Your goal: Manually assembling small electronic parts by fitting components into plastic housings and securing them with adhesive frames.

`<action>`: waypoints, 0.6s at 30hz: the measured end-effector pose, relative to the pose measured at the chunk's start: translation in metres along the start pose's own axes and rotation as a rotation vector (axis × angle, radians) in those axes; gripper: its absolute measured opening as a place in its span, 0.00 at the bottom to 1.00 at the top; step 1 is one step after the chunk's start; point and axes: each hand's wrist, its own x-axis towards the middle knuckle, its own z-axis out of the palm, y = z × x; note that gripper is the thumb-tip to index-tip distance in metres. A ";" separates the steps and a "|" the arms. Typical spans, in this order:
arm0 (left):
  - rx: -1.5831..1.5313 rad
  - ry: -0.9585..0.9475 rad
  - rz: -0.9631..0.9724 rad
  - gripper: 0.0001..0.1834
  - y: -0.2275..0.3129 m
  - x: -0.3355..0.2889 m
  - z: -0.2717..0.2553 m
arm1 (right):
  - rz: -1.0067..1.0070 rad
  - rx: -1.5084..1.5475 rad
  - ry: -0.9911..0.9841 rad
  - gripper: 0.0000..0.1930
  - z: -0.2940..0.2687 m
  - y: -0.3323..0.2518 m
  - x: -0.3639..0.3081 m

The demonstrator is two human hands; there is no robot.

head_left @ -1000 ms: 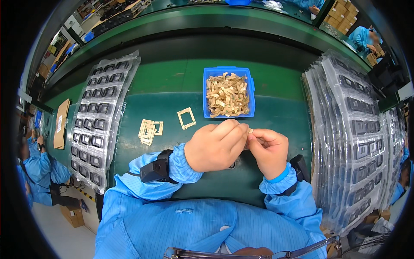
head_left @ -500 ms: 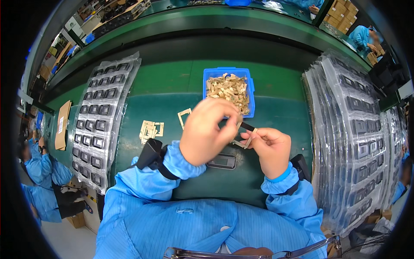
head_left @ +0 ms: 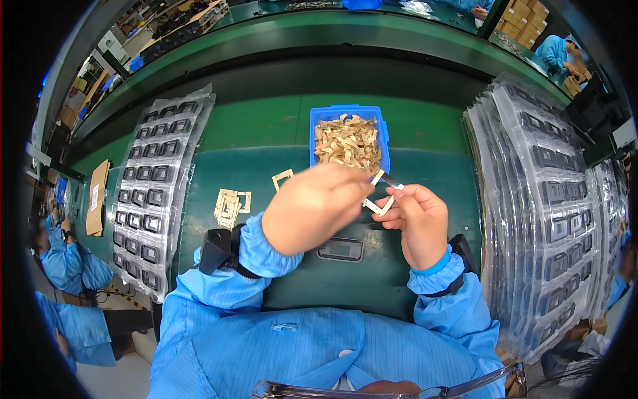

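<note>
Right hand [head_left: 423, 227]: fingers closed in pinch on pale frame [head_left: 388, 205], held above tabletop [head_left: 252, 159], near side of blue bin [head_left: 346, 108]. Left hand [head_left: 319, 207]: bent, just left of frame, fingertips blurred; cannot tell if gripping.

no lettering, numbers or signs can be read.

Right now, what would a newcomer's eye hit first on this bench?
Probably the blue plastic bin heaped with short tan strips, just beyond the left hand. Next, the clear plastic trays holding black squarish frames, stacked along the right side of the green bench. Then the thin cream rectangular frame in the grip of the right hand, near mid-picture.
</note>
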 end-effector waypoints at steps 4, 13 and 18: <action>-0.018 -0.191 0.020 0.15 0.016 -0.012 0.000 | -0.008 0.045 -0.011 0.09 -0.001 -0.001 0.000; -0.132 -0.089 -0.130 0.09 0.013 -0.016 0.015 | -0.322 -0.117 -0.036 0.09 0.002 0.011 -0.003; -0.581 -0.157 -0.496 0.06 0.015 -0.012 0.004 | -1.077 -0.814 -0.090 0.15 0.010 -0.003 -0.002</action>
